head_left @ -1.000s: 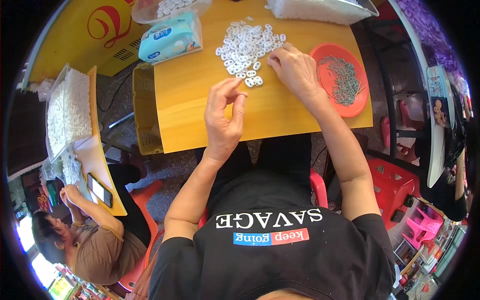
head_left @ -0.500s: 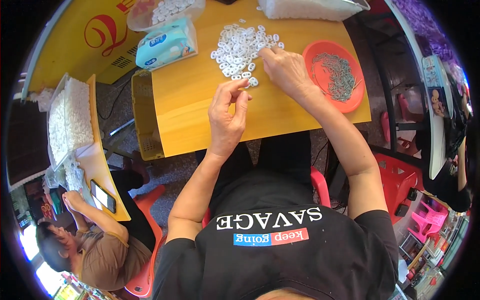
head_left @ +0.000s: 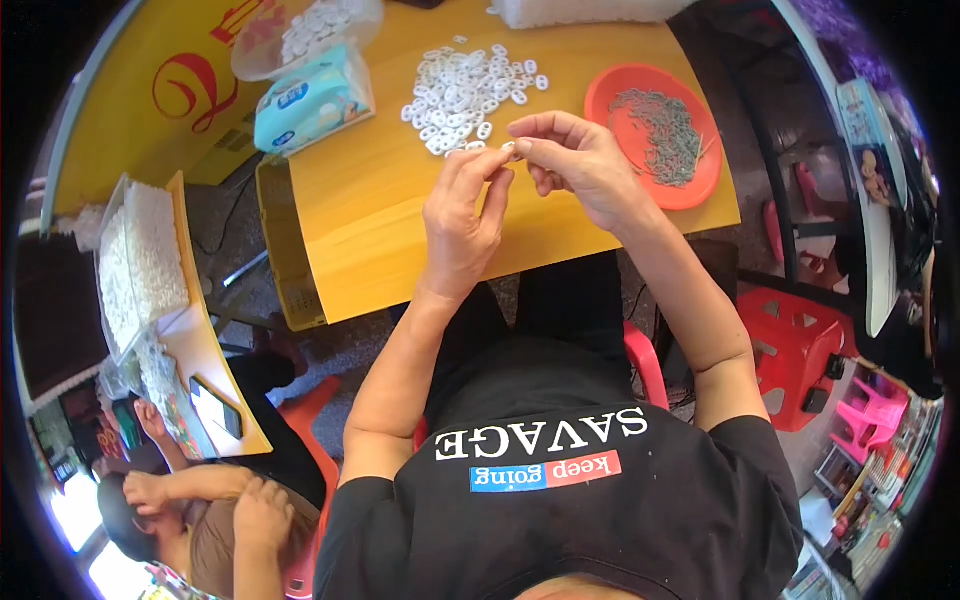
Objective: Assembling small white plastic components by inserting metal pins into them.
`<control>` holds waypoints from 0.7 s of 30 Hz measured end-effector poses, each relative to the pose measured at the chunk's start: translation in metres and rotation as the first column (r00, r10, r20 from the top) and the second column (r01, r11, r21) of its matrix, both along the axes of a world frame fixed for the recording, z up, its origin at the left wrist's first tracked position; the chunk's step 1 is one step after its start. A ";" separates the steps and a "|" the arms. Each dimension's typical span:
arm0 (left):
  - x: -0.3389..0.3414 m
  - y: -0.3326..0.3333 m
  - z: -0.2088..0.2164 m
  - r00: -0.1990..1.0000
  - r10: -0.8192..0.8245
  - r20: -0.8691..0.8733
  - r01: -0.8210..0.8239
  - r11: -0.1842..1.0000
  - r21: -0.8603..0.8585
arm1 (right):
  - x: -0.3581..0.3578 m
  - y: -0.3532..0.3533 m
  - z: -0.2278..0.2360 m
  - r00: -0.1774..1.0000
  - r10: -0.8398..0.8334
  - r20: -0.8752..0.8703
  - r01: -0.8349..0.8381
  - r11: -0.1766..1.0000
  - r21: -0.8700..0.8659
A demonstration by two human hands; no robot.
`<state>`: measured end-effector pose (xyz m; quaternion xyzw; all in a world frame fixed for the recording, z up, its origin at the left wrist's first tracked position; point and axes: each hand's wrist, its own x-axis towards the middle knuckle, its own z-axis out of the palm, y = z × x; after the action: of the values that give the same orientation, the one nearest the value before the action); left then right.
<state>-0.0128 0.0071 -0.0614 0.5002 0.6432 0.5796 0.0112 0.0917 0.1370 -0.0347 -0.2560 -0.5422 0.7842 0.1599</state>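
Over the yellow table [head_left: 390,235], my left hand [head_left: 462,225] and my right hand [head_left: 590,172] meet at the fingertips. A small white oval piece [head_left: 508,148] sits between my right thumb and fingers, right against the left fingertips. My left thumb and forefinger are closed together; what they hold, if anything, is hidden. Just beyond my hands lies a heap of white oval plastic pieces [head_left: 460,95], each with two holes. To the right of my right hand, a red plate [head_left: 602,95] holds many thin grey-green metal pieces [head_left: 668,145] and a thin tan stick.
A blue tissue pack [head_left: 312,105] and a clear bowl [head_left: 250,55] of white pieces stand at the far left, a clear bin [head_left: 590,12] at the far edge. On the left, a person in brown [head_left: 225,520] sits by another table with a phone [head_left: 216,408].
My right hand has come back from the heap to my left fingertips, with a white piece in its fingers. The person at left has raised a hand to their head.
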 end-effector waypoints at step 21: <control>0.007 -0.006 -0.015 0.842 -0.203 0.499 0.238 0.971 -0.008 | 0.026 -0.031 -0.020 0.985 -0.155 -0.073 0.168 0.958 0.233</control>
<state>-0.0058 0.0010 -0.0761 0.4049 0.5766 0.6605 0.2593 0.1180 0.1062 -0.0542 -0.2572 -0.6051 0.7044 0.2676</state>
